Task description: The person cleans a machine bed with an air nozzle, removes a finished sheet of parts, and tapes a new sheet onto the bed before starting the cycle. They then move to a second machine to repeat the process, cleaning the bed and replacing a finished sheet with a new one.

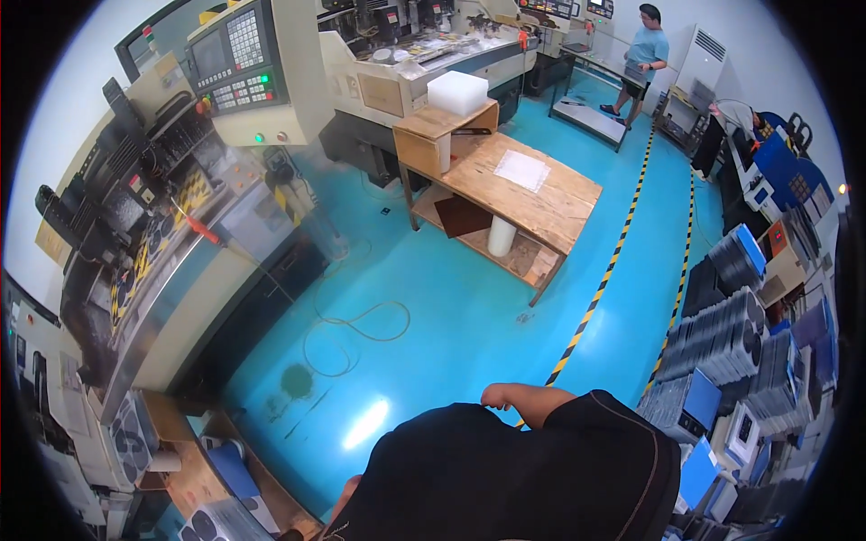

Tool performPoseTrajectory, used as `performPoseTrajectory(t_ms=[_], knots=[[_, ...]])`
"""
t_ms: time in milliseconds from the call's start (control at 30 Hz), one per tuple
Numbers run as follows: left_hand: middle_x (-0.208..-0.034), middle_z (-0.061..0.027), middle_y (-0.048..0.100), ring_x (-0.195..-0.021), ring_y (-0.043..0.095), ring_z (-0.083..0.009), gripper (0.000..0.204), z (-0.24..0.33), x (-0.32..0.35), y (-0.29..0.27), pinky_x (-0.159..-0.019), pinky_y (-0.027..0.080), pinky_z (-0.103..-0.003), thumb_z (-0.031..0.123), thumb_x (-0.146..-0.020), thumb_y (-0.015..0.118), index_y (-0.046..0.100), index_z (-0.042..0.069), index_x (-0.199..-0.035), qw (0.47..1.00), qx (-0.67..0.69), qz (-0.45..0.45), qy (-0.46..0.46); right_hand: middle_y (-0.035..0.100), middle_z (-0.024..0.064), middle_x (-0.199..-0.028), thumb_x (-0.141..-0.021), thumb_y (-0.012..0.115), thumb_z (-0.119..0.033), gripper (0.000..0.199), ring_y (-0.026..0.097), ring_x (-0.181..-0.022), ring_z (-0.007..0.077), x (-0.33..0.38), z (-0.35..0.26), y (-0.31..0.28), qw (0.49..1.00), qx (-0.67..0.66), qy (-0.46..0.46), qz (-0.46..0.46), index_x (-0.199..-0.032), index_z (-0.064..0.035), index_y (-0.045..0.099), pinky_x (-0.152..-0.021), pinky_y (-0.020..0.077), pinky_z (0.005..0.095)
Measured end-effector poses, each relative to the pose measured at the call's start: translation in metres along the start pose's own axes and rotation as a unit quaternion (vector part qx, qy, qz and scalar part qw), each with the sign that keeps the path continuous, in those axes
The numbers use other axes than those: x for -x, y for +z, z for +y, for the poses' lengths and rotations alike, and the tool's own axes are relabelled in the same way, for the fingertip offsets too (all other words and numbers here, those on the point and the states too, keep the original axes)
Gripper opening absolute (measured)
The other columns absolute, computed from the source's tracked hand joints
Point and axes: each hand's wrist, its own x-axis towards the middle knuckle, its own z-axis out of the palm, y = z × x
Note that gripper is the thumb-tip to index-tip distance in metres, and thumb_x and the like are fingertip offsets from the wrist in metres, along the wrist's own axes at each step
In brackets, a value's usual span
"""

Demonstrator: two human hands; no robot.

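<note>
There is one wooden table (532,203) on the blue floor (451,307). One white foam block (457,92) sits on its raised end, one white sheet (521,169) lies on top, and one white roll (501,236) stands underneath. Two striped yellow-and-black lines (604,270) run along the floor. One other person (642,56) stands far off.

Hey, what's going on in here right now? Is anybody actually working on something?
Nothing is being handled at this moment. The person wearing the camera stands on the blue floor in a black shirt, one bent arm showing; the hands are out of sight. A machine with a control panel stands at the left, and a wooden table with a white block ahead. A second person stands at a bench further back. Stacked trays fill the right side.
</note>
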Motion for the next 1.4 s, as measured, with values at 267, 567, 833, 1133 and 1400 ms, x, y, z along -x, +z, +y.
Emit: performPoseTrajectory(t_ms=[267,567,833,1133,1400], knots=[[-0.099,-0.0197,0.07,-0.092,0.067,-0.0357,0.035,0.011,0.01,-0.002,-0.083,0.052,-0.047,0.035,-0.085,0.057,0.073,0.005,-0.094,0.972,-0.214,-0.074,0.058,0.061,0.0089,-0.084,-0.092,0.055,-0.03,0.023,0.061,-0.069,0.0219,-0.039,0.059,-0.031,0.992,0.067,0.104,0.006,-0.094,-0.0079,0.063,-0.06,0.0551,0.0439],[-0.101,-0.0193,0.07,-0.099,0.065,-0.036,0.032,0.048,0.03,0.027,-0.089,0.05,-0.046,0.032,-0.084,0.057,0.073,0.006,-0.093,0.989,-0.12,0.08,0.019,0.067,0.0121,-0.092,-0.09,0.056,-0.018,0.015,0.069,-0.075,0.0252,-0.039,0.049,-0.008,0.969,0.214,-0.123,-0.014,-0.093,-0.0061,0.065,-0.059,0.0582,0.04],[-0.1,-0.0175,0.072,-0.096,0.067,-0.0309,0.027,0.003,0.062,0.028,-0.088,0.051,-0.042,0.027,-0.085,0.062,0.074,0.006,-0.097,0.992,-0.035,0.099,-0.07,0.069,0.0123,-0.08,-0.089,0.063,-0.022,0.023,0.066,-0.068,0.0242,-0.042,0.0,-0.002,0.944,0.303,-0.127,-0.019,-0.095,-0.0024,0.072,-0.059,0.0537,0.0413],[-0.107,-0.022,0.07,-0.102,0.067,-0.036,0.035,-0.048,0.046,-0.025,-0.09,0.051,-0.044,0.029,-0.089,0.056,0.073,0.005,-0.108,0.99,-0.059,0.079,-0.1,0.065,0.0148,-0.091,-0.094,0.057,-0.023,0.025,0.069,-0.071,0.0244,-0.022,-0.122,-0.008,0.968,0.247,0.031,0.04,-0.096,0.0003,0.066,-0.057,0.0576,0.0392],[-0.103,-0.0177,0.072,-0.099,0.068,-0.0336,0.031,-0.102,0.035,-0.173,-0.089,0.052,-0.044,0.03,-0.082,0.06,0.075,0.007,-0.097,0.98,0.043,0.191,-0.04,0.064,0.0057,-0.088,-0.088,0.062,-0.028,0.022,0.062,-0.073,0.0199,-0.063,-0.277,0.047,0.981,0.186,-0.043,-0.021,-0.095,-0.0079,0.066,-0.057,0.0547,0.0366]])
